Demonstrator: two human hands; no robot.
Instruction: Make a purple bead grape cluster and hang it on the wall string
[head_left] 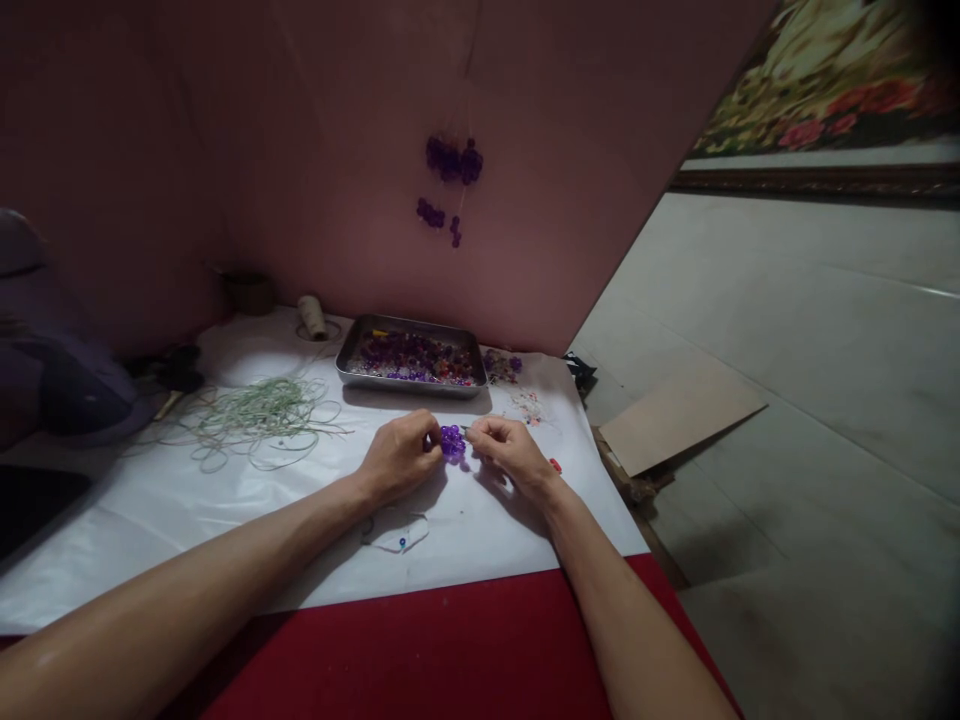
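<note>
purple beads bunch in a small bead cluster (453,443), set between the two hands just above or on the white sheet (495,545) that covers much of the tabletop (390,650); which of the two, i cannot tell. the left hand (405,455) has its fingers pinched on the cluster's left edge. the right hand (514,455) has thumb and index finger closed together at the right edge; whether a fine strand lies between them is too small to tell.

to do this well, i would let the left fingers be the anchor, firm but not squeezing, so the beads don't roll out of shape. small, even movements of the right fingers should be safer than a hard tug, which could warp the cluster. working low over the sheet makes sense too, since a dropped bead would show against the white. the loose cord with a blue bead (403,543) lies near the left forearm, so a sweeping sleeve-side move could drag it.
</note>
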